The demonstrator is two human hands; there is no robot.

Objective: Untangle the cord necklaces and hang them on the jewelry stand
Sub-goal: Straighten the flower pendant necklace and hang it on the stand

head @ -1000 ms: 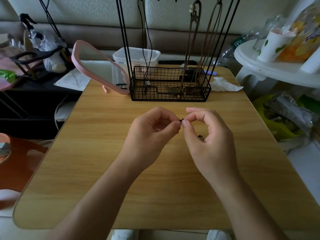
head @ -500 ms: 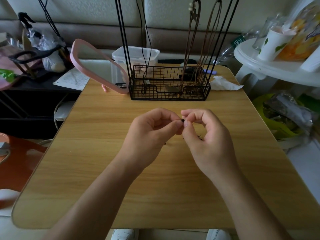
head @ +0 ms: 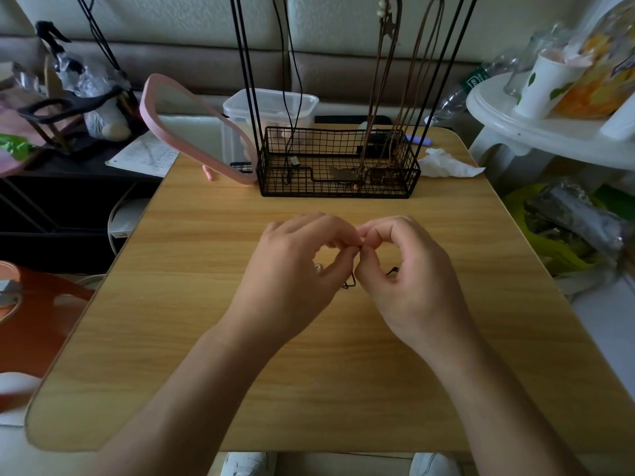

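Here, left hand [head: 302,269] and right hand [head: 405,280] fingertip to fingertip above the wooden table [head: 206,338], both pinched on a thin black cord necklace [head: 350,281], loops peeking below and beside the right thumb. Beyond, jewelry stand [head: 338,163] with wire basket base, brown cords [head: 388,80] draped down into it.

Dim, soft, even indoor light
Wide-angle bending at the edges; faint shadows under the hands [head: 347,269]; left corner blurred
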